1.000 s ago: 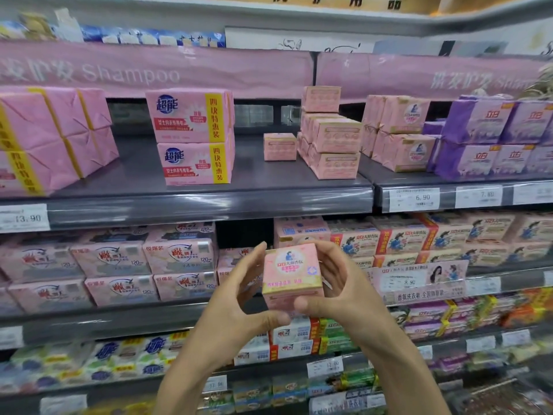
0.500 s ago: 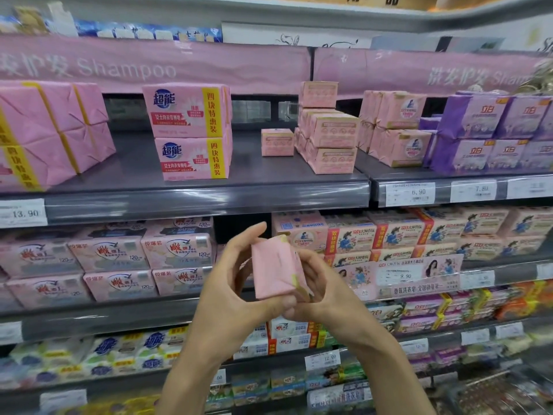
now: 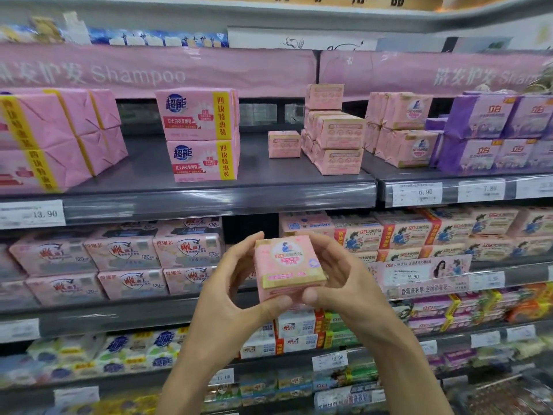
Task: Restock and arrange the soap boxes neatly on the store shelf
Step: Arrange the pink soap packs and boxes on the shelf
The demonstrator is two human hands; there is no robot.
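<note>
Head view: left hand [image 3: 230, 298] and right hand [image 3: 338, 283] grip pink soap box [image 3: 287, 265]

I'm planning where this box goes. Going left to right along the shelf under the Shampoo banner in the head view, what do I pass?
Yellow-banded pink packs, two stacked blue-logo packs, lone small pink box, stack of small pink boxes, pink soap packs, purple packs.

Soap box [image 3: 287, 265]: I can't read its small print. Its lower front edge is covered by the thumbs of the left hand [image 3: 227, 298] and right hand [image 3: 344, 283], and its back face is hidden. Pink packs [image 3: 39, 139], far left: cut by the frame edge. Purple packs [image 3: 502, 130]: run off the right edge. Rightmost price tag [image 3: 535, 187]: cropped, digits unreadable. Bottom-shelf goods [image 3: 299, 387]: too blurred for me to identify.
</note>
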